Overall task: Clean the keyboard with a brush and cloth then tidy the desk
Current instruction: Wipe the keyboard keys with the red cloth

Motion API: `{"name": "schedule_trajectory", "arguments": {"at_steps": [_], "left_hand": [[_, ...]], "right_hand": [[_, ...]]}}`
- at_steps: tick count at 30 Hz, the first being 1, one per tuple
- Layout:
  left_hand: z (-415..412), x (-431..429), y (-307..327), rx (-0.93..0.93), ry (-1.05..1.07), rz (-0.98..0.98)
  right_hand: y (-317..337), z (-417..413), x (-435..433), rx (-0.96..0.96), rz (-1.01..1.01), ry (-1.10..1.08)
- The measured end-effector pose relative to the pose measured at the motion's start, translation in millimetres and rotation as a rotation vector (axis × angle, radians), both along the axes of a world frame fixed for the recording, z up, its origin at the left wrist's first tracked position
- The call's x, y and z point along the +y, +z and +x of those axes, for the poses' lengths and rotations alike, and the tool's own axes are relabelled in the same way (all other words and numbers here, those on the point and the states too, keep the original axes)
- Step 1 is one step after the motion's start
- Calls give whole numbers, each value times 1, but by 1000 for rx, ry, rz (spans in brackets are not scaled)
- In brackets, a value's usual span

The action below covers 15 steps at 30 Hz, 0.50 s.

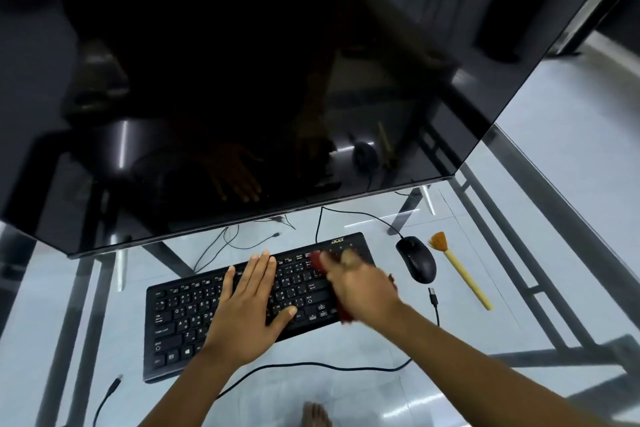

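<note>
Currently, the left hand is lying flat and open on the keyboard. The right hand is gripping a red cloth on its right end.

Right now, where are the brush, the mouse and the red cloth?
brush (460,272): head view, on its yellow handle.
mouse (416,259): head view, on its black back.
red cloth (344,312): head view, on the edge below the right hand (360,284).

A glass desk carries a black keyboard at centre, a mouse and brush at right.
</note>
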State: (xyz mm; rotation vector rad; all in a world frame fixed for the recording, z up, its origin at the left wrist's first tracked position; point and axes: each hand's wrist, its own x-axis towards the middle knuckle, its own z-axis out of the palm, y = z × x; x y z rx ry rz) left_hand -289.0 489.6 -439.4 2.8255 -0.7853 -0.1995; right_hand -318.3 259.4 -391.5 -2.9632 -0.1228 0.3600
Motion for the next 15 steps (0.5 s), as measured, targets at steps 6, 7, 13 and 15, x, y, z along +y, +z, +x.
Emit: {"name": "schedule_trajectory", "arguments": {"at_steps": [6, 7, 13, 15], "left_hand": [[0, 1, 2, 9, 8, -44], [0, 1, 2, 13, 7, -44], [2, 1, 2, 31, 10, -60], [2, 1, 3, 33, 7, -57]], "right_hand": [[-4, 16, -33, -161, -127, -237], [-5, 18, -35, -161, -146, -310], [-6, -7, 14, 2, -2, 80], [-9, 4, -5, -64, -42, -59]]}}
